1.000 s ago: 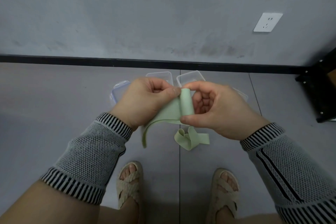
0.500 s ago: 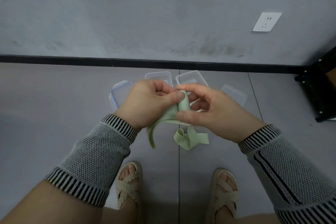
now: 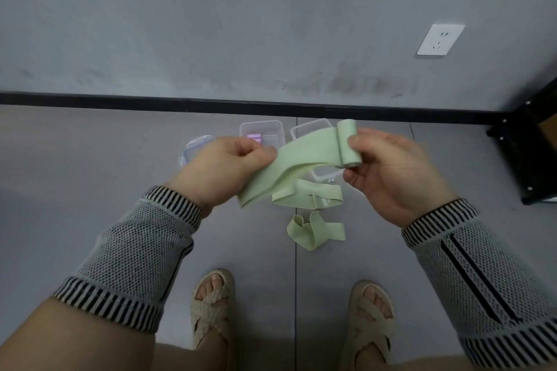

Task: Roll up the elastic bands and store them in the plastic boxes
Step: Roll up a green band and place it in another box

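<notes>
A pale green elastic band (image 3: 304, 153) stretches between my hands above the floor. My right hand (image 3: 388, 172) pinches its rolled end (image 3: 348, 143) between thumb and fingers. My left hand (image 3: 223, 166) grips the flat loose part, whose tail hangs down below the fist. Two more green bands lie on the floor: one flat (image 3: 307, 197), one crumpled (image 3: 313, 230). Clear plastic boxes stand beyond my hands: one (image 3: 262, 131) at centre, another (image 3: 310, 128) right of it and partly hidden by the band.
A clear lid with blue clips (image 3: 193, 149) lies left of the boxes. A black baseboard (image 3: 150, 99) runs along the grey wall with a white socket (image 3: 440, 39). A black metal frame (image 3: 530, 153) stands at right. My sandalled feet (image 3: 212, 304) are below.
My hands have moved apart: the right hand carried the rolled end to the right, drawing the band out flat. A second flat band on the floor has come into sight.
</notes>
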The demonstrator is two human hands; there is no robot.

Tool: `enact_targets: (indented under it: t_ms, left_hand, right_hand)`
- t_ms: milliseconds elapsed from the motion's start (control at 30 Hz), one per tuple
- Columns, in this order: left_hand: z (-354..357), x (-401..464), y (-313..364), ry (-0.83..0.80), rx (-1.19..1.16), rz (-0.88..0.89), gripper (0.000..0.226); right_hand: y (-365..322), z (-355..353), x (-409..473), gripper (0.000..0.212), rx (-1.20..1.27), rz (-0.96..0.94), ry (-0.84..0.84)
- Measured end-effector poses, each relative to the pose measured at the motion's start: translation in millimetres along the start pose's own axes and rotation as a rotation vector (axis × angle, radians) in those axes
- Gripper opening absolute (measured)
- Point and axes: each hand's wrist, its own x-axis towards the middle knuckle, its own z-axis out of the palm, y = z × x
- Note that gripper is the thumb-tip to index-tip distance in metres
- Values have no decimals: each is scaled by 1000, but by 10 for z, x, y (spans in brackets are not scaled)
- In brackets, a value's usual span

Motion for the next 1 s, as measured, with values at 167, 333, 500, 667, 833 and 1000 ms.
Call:
enact_targets:
  t_ms: [167, 333, 500, 667, 833, 1000]
  left_hand:
    - [-57, 41, -23, 35, -268, -82, 10]
    - [3, 67, -30, 51, -235, -107, 4]
    - [103, 85, -40, 117, -162, -23, 19]
    - [190, 22, 42, 77, -94, 115, 30]
    - [185, -12, 43, -85, -207, 34, 39]
    - [190, -58, 119, -48, 20, 186, 41]
  right_hand:
    - [-7, -100, 84, 15, 199, 40, 153]
    - [6, -100, 93, 23, 238, 51, 125]
    - [-11, -43, 60, 25, 189, 33, -56]
    - [-6, 24, 18, 52, 45, 19, -241]
    - [-27, 17, 0, 45, 106, 1, -272]
    - [28, -8, 12, 26, -103, -97, -78]
